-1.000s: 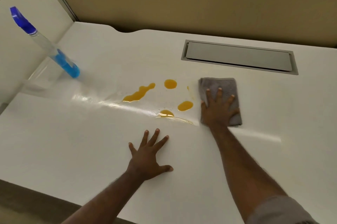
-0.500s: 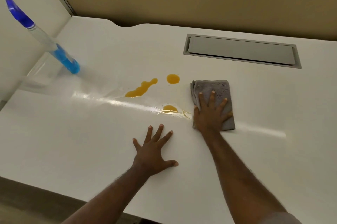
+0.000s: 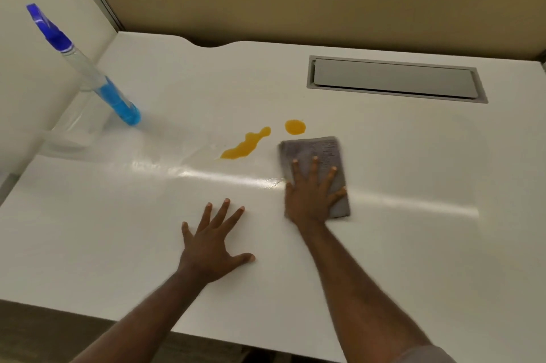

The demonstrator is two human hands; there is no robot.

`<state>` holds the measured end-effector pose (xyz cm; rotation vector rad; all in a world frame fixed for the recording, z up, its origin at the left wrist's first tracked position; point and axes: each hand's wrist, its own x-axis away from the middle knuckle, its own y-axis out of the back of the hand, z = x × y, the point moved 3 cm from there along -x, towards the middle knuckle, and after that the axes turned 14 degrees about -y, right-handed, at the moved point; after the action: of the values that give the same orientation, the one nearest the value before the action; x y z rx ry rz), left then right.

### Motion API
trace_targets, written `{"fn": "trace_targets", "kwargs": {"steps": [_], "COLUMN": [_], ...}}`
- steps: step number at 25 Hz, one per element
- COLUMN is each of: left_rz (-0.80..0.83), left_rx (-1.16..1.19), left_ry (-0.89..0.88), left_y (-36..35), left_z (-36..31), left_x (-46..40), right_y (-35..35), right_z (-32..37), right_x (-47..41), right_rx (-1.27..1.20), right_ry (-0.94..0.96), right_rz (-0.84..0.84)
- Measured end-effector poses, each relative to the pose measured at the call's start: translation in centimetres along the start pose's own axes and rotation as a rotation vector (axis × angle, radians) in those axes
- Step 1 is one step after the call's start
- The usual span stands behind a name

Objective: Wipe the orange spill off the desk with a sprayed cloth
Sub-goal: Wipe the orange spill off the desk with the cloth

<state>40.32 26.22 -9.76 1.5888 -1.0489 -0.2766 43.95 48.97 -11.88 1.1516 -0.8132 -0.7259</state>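
Head view looks down at my two hands on the white counter point(image 3: 384, 244). My right hand point(image 3: 310, 197) lies flat on the grey cloth point(image 3: 322, 152), fingers straight and spread, pressing it down; that grip is open, not curled round the cloth. The cloth is folded into a rectangle and sits near the middle of the counter. The orange spill is in two parts. A round orange drop point(image 3: 295, 127) sits just beyond the cloth's far left corner, at about 11 o'clock from it, close but not touching. A long orange puddle point(image 3: 243, 148) lies at 9 o'clock from the cloth, a bit apart. My left hand point(image 3: 212, 247) rests flat on the bare counter at about 7 o'clock from the cloth, fingers spread wide, holding nothing. A spray bottle point(image 3: 97, 81) with a blue top and blue liquid stands far off at 9 o'clock, near the side panel. A grey cover plate point(image 3: 393, 79) is set into the counter at 1 o'clock from the cloth, well apart.
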Motion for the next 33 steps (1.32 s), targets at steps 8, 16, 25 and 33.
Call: {"fn": "trace_targets", "kwargs": {"steps": [8,16,25,33], "left_rz": [-0.055,-0.033,-0.001,-0.032], "left_rx": [0.061,0.113,0.081,0.117], "left_ry": [0.067,0.043,0.1,0.139], "left_y": [3.2,2.9,4.1,4.7], "left_z": [8.7,10.3,11.8,11.8], "left_x": [1.0,0.1,-2.3,-4.5], "right_y": [-0.7,-2.5,-1.9,-1.0], "right_z": [-0.2,4.6,9.4,2.0], "right_x": [1.5,5.4,1.5,-1.2], "right_rx": [0.066,0.126,0.056,0.085], "right_ry": [-0.046,0.212,0.04,-0.076], "right_rz": [-0.067,-0.051,0.004,-0.132]}}
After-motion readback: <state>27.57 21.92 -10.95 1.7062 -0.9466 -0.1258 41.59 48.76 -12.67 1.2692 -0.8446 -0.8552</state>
